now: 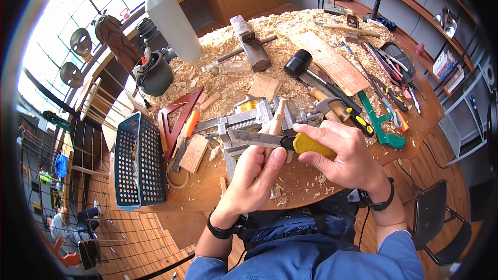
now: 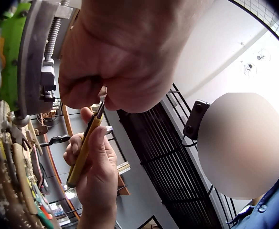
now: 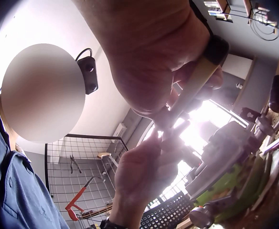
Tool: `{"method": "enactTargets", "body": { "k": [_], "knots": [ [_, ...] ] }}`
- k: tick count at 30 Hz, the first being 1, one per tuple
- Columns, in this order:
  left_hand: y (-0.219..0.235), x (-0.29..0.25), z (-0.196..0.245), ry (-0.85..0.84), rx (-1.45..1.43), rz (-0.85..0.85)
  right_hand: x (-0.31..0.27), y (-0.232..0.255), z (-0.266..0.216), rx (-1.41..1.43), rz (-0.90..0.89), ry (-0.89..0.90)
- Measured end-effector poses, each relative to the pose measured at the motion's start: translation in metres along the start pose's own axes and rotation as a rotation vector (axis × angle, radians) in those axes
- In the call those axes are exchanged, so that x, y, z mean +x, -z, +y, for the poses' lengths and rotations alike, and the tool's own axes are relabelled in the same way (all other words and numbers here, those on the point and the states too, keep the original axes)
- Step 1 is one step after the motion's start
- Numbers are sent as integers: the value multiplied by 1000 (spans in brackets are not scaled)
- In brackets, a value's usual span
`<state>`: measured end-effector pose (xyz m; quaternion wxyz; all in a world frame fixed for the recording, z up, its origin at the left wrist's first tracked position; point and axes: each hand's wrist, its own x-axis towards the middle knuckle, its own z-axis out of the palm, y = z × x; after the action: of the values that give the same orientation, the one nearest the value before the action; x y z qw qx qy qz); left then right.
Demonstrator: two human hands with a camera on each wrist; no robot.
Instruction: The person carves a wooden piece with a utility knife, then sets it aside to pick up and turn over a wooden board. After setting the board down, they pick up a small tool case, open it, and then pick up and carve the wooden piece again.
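A yellow knife (image 1: 303,144) held across a wood stick (image 1: 278,117)
The right hand (image 1: 345,153) is wrapped tight around the knife's handle, and the left hand (image 1: 254,176) is curled around the stick. Both things are at the near side of the metal vise (image 1: 232,123). A basket (image 1: 151,166) sits left of the vise.

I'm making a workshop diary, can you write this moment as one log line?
Right hand: grips yellow-handled knife | Left hand: holds wood strip | Blade: crosses strip in head view | Black mallet: on bench
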<state>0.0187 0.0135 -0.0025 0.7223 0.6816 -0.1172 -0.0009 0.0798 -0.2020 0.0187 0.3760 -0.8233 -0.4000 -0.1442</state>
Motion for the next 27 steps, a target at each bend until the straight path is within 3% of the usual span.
{"method": "enactTargets", "body": {
  "k": [4, 6, 9, 16, 18, 19, 21, 25, 27],
  "knots": [
    [9, -1, -15, 17, 213, 5, -1, -2, -2, 20, 5, -14],
    [9, 3, -22, -276, 455, 48, -1, -2, -4, 17, 6, -18],
    [-1, 6, -18, -319, 379, 169, -2, -1, -7, 45, -38, -56],
    [1, 3, -19, -312, 420, 180, -2, 0, -9, 34, -35, -50],
    [5, -1, -5, -38, 572, 51, -2, -3, -10, 47, -30, -57],
    [6, -1, -8, -38, 572, 50, -3, -4, -11, 54, -12, -47],
    [9, 0, -19, -196, 531, 88, -3, -4, -11, 59, 9, -37],
    [1, 6, -21, -330, 319, 157, -4, -2, -7, 124, -47, -47],
    [2, -1, -5, 8, 262, 98, -3, 0, -5, 137, -56, -36]
  ]
}}
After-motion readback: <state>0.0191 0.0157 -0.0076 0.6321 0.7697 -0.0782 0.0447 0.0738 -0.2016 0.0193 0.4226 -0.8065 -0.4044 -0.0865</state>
